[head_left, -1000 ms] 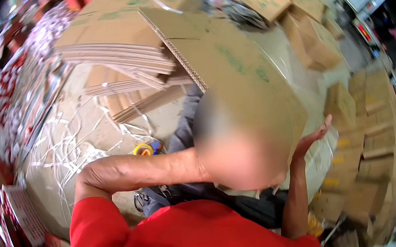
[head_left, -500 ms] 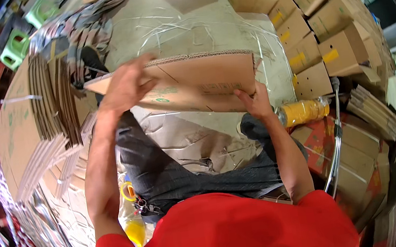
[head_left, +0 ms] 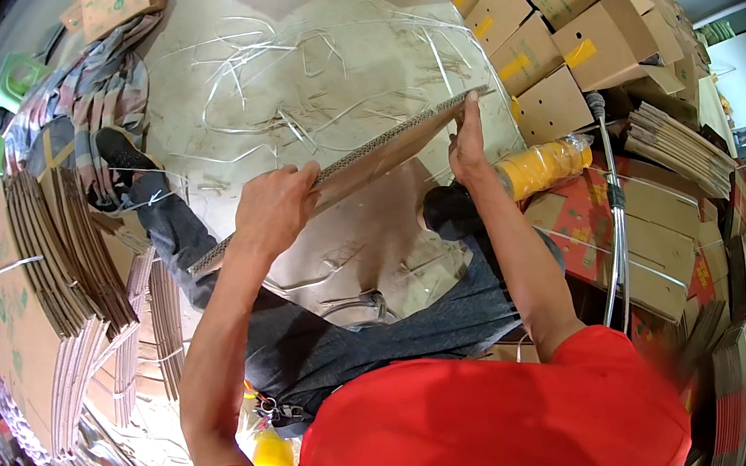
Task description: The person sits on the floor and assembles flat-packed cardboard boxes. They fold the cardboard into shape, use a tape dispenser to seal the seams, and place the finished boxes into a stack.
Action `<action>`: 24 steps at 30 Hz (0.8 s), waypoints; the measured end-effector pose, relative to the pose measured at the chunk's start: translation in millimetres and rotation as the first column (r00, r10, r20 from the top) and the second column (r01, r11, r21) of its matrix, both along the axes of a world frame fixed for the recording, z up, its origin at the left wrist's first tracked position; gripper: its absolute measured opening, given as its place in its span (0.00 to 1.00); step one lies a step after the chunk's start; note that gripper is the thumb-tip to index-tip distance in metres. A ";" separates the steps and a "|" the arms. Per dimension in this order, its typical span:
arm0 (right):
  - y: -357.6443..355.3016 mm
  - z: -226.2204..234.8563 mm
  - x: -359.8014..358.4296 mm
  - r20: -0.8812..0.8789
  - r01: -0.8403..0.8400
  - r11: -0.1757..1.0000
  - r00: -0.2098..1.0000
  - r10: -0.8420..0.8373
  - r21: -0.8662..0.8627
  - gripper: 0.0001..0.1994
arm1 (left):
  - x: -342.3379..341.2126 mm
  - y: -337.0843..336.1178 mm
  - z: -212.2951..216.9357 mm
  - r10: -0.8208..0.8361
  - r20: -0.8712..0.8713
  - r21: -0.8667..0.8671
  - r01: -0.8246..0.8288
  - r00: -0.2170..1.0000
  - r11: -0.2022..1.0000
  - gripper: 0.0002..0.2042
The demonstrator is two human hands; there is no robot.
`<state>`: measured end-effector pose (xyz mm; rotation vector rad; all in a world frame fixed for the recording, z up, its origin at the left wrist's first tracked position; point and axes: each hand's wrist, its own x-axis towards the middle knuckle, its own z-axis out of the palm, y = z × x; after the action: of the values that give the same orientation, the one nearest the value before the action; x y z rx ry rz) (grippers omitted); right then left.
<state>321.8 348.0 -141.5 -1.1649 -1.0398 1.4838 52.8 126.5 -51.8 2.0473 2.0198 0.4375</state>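
Note:
A flattened cardboard box [head_left: 387,163] is held up in front of me over the floor, its corrugated top edge slanting from low left to high right. My left hand [head_left: 278,210] is closed over that top edge near the middle-left, fingers curled to the far side. At the raised right end, my right hand [head_left: 468,143] grips the cardboard with its fingers pointing up along the end. The fingers' far parts are hidden behind the board.
Bundled flat cartons [head_left: 57,265] stand at my left. Made-up boxes [head_left: 547,50] are stacked at the far right. A yellow tape-wrapped roll [head_left: 548,165] and a metal pole [head_left: 613,211] are beside my right knee. Loose white straps [head_left: 242,57] litter the floor.
The cardboard has turned from showing its broad printed face to nearly edge-on, its right end raised. My left hand has moved right and down along the edge; my right hand has moved up.

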 end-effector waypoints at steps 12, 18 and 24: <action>-4.0 -6.5 1.5 0.015 -0.012 0.993 1.000 0.010 0.121 0.35 | -32.6 -29.7 12.5 0.328 0.624 -0.518 0.061 0.710 0.853 0.29; 12.7 16.7 17.6 0.217 -0.124 0.988 0.966 0.141 -0.089 0.21 | -45.6 -24.9 9.1 0.229 0.323 -0.192 -0.173 0.918 0.966 0.27; 9.1 37.8 25.0 0.262 -0.182 0.944 0.931 0.256 -0.274 0.20 | -46.4 -70.0 22.8 0.206 -0.054 0.044 -0.204 0.977 0.978 0.24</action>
<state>346.7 357.1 -103.7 -1.5217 -1.2474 1.6857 6.5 56.5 -29.0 1.9005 2.2861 0.4627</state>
